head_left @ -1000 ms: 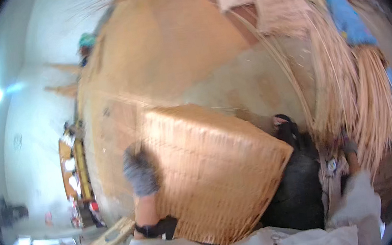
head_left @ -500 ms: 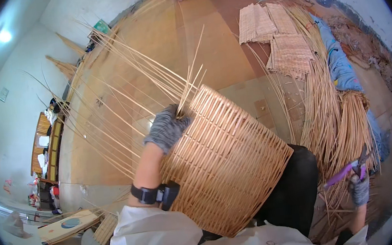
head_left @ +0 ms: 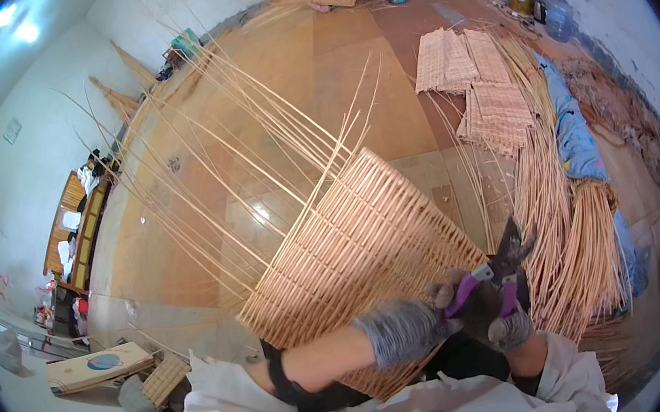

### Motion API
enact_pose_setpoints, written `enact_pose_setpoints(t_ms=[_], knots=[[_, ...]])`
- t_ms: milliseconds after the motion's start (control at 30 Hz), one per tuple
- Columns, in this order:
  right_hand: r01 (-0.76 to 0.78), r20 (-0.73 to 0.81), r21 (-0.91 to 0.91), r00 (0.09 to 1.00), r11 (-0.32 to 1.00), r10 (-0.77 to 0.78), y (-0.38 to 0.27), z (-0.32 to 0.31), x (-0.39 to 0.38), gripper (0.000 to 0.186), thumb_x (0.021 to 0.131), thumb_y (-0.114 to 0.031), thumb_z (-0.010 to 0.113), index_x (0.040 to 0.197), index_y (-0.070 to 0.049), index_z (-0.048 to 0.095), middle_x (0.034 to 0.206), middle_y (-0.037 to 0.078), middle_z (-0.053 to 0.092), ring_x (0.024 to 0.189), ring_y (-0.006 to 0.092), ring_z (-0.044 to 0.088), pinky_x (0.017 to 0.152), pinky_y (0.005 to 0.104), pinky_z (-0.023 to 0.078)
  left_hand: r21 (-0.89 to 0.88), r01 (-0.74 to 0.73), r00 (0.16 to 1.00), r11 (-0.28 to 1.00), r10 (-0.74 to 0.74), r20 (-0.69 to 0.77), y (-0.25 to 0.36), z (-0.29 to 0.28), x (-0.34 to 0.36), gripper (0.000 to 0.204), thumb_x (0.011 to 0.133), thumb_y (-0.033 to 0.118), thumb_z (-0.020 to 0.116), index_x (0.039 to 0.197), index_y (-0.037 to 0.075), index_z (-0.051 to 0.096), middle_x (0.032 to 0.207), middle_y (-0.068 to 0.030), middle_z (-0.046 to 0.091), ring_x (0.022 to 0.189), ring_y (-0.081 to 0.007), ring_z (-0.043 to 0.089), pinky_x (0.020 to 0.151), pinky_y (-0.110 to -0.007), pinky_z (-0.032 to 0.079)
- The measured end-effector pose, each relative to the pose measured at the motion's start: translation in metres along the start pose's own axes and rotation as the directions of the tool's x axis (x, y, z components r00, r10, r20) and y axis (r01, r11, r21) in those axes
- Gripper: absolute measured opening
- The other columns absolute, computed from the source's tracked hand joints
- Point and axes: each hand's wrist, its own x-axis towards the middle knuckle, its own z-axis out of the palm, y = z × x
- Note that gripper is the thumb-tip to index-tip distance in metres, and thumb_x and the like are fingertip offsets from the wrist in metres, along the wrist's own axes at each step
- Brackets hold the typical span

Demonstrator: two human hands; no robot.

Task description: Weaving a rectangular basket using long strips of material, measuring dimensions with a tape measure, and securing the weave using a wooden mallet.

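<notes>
Left hand (head_left: pixel 425 324) and right hand (head_left: pixel 512 331) seemingly clasp shears (head_left: pixel 509 294).

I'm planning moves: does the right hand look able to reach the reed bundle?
Likely yes: the reed bundle lies uncovered near the right hand, though that hand is on the shears.

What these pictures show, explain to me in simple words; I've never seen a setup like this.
There is no machine here: the hands are a person's own, in grey gloves. The view comes from a wide fisheye camera worn on the head, looking down, so straight edges bend near the rim. The left hand and right hand meet at purple-handled shears; which of them bears the tool, I can't tell. Behind the left arm is a woven wicker piece with long loose strands along its upper edge. On the floor lie flat woven mats and, at right, bundled strands.
</notes>
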Motion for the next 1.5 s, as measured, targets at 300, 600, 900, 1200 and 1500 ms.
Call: enact_pose_setpoints(t_ms=[300, 600, 900, 1200, 1500], knots=[[-0.486, -0.346, -0.497, 0.871, 0.719, 0.349, -0.001, -0.039, 0.025, 0.081, 0.068, -0.056, 0.068, 0.122, -0.002, 0.041, 0.092, 0.008, 0.055, 0.079, 0.0202, 0.056, 0.071, 0.03, 0.048, 0.089, 0.431, 0.716, 0.898, -0.28, -0.64, -0.135, -0.17, 0.101, 0.056, 0.077, 0.048, 0.06, 0.107, 0.0, 0.06, 0.107, -0.0208, 0.06, 0.103, -0.0302, 0.056, 0.087, -0.038, 0.044], [0.016, 0.028, -0.978, 0.998, -0.206, -0.057, 0.007, -0.037, 0.049, 0.086, 0.063, -0.04, 0.073, 0.129, -0.002, 0.034, 0.11, 0.02, 0.052, 0.1, 0.0338, 0.052, 0.087, 0.042, 0.041, -0.104, 0.144, 0.686, 0.984, -0.175, -0.707, -0.131, -0.147, 0.054, 0.041, 0.071, 0.038, 0.072, 0.089, 0.002, 0.065, 0.078, -0.012, 0.064, 0.074, -0.0234, 0.058, 0.074, -0.033, 0.046], [-0.06, 0.043, -0.923, 0.966, -0.381, -0.256, 0.015, -0.006, 0.149, 0.073, 0.062, -0.036, 0.073, 0.124, -0.01, 0.046, 0.111, 0.01, 0.056, 0.096, 0.028, 0.055, 0.083, 0.0407, 0.042, -0.53, -0.347, 0.657, 0.774, -0.203, -0.726, -0.126, -0.128, 0.021, 0.024, 0.082, 0.021, 0.065, 0.093, 0.0, 0.065, 0.079, -0.0037, 0.063, 0.074, -0.0124, 0.057, 0.068, -0.027, 0.048], [-0.098, -0.114, -0.969, 0.992, -0.228, 0.059, 0.018, 0.009, 0.149, 0.071, 0.069, -0.042, 0.068, 0.126, -0.007, 0.043, 0.109, 0.014, 0.056, 0.101, 0.0288, 0.055, 0.084, 0.0424, 0.043, -0.555, -0.363, 0.588, 0.749, -0.278, -0.76, -0.123, -0.13, -0.002, 0.028, 0.085, 0.027, 0.06, 0.095, 0.0, 0.062, 0.086, -0.0078, 0.065, 0.074, -0.0147, 0.061, 0.07, -0.028, 0.051], [0.008, -0.014, -0.963, 0.997, -0.269, 0.081, 0.044, 0.025, 0.147, 0.074, 0.071, -0.045, 0.067, 0.129, -0.008, 0.039, 0.102, 0.014, 0.057, 0.095, 0.0286, 0.058, 0.081, 0.0424, 0.045, -0.588, -0.366, 0.625, 0.722, -0.278, -0.73, -0.1, -0.125, -0.021, 0.031, 0.087, 0.032, 0.057, 0.092, 0.001, 0.061, 0.069, -0.0053, 0.061, 0.05, -0.0077, 0.043, 0.046, -0.021, 0.038]])
